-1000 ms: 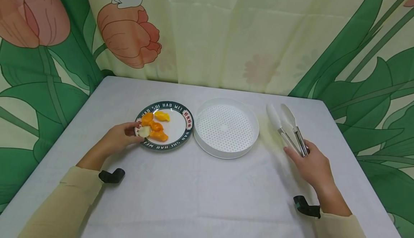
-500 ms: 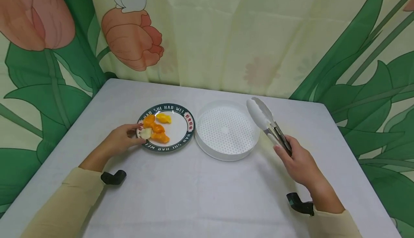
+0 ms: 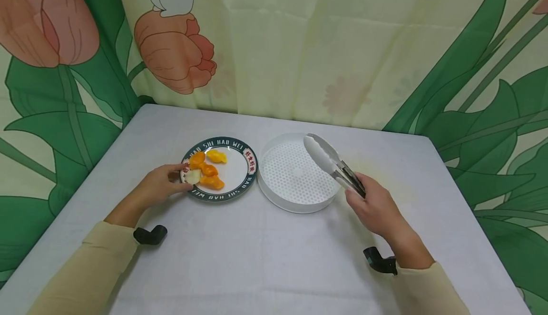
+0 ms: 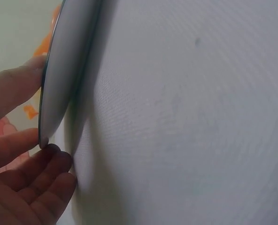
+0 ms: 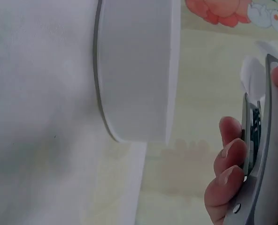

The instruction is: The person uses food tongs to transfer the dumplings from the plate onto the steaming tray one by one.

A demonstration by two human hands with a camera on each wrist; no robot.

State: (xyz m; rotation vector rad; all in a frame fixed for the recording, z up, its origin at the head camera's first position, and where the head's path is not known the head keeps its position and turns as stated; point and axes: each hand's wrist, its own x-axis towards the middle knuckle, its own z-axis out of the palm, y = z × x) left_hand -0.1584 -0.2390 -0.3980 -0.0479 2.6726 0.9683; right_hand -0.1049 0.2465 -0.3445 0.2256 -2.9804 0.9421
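Your right grip [image 3: 376, 205], fingers curled round metal tongs [image 3: 343, 174] with white heads, these above the perforated white tray [image 3: 287, 177]; your left grip [image 3: 160, 186], pinching the left rim of a green-edged plate [image 3: 234, 165]. Five food-like pieces [image 3: 212, 182], orange, yellow and pale, on the plate's left side; tray just beside the plate, standing between it and your right grip. Tabletop [image 3: 239, 258], white-covered; behind, a cream backdrop [image 3: 265, 44] printed with tulips and leaves

plate rim [image 3: 231, 193]: "hao shi hao wei", red chinese characters [image 3: 249, 160]
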